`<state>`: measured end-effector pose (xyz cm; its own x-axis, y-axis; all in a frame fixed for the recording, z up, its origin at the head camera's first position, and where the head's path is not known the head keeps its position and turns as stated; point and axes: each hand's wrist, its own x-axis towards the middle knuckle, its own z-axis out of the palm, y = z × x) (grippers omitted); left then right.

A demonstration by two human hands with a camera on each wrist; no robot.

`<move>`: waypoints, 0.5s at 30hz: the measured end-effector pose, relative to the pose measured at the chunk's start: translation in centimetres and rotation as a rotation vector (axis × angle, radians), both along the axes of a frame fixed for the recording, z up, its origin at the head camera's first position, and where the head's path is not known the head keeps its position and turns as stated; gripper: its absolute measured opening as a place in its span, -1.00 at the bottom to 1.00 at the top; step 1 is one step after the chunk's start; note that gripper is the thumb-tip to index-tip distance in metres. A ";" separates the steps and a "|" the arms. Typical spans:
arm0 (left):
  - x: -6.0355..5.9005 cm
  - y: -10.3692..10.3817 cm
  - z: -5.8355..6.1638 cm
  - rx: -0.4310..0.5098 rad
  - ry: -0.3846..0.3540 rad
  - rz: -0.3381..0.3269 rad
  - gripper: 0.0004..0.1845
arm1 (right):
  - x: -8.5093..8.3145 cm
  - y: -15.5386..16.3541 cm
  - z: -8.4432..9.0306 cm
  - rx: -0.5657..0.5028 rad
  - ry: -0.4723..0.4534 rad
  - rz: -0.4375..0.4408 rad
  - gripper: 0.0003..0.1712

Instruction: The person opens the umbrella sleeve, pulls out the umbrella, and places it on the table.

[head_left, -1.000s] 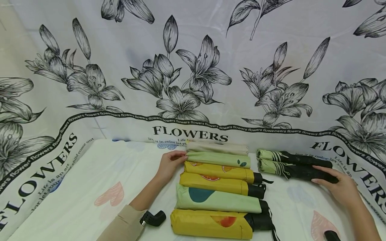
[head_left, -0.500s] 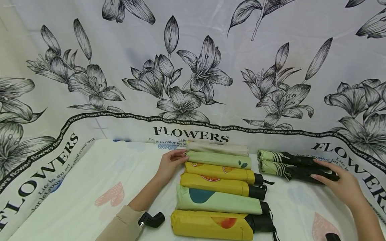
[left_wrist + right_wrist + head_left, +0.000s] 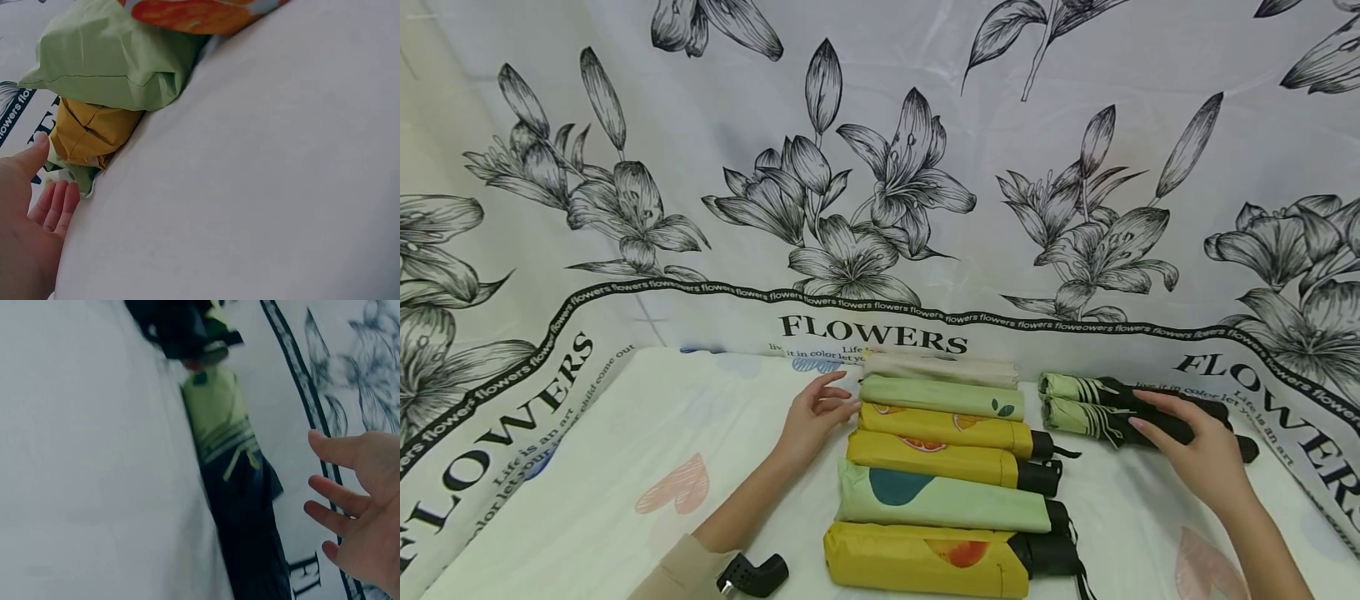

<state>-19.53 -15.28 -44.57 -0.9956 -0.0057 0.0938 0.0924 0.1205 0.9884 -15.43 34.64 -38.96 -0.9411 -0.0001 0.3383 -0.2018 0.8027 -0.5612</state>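
Note:
Several folded umbrellas lie stacked front to back in the head view. Among them are a yellow umbrella point(image 3: 925, 560) in front, a light green umbrella point(image 3: 947, 496), another yellow umbrella point(image 3: 940, 457) and a narrow green umbrella point(image 3: 940, 397). My left hand point(image 3: 816, 417) is beside the left ends of the rear ones, fingers loosely bent and holding nothing. To the right lie two black-and-green folded umbrellas point(image 3: 1078, 417), side by side. Over their dark part hovers my right hand point(image 3: 1198, 446), its fingers spread apart from them in the right wrist view.
A cream umbrella point(image 3: 940, 368) lies at the back of the stack, against the flower-printed curtain point(image 3: 880, 208). White cloth point(image 3: 700, 433) printed with hearts covers the table. A black bent fitting point(image 3: 752, 575) sits at the left wrist.
My left hand has drawn slightly left, off the narrow green umbrella's end. My right hand has shifted left along the black-and-green umbrellas, uncovering the nearer one's right end.

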 end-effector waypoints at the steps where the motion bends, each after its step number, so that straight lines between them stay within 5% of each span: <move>1: 0.2 -0.1 0.1 -0.003 -0.003 -0.001 -0.40 | 0.1 -0.6 -0.1 -0.004 0.015 -0.001 -0.47; 15: 1.5 -0.5 -0.2 -0.103 0.107 -0.144 -0.67 | 0.8 -7.3 -1.0 -0.009 0.084 0.098 -0.54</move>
<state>-18.07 -15.75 -44.82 -0.9697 0.1512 0.1920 0.2201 0.1983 0.9551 -14.66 27.38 -39.91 -0.9049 -0.0877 0.4166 -0.3260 0.7720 -0.5457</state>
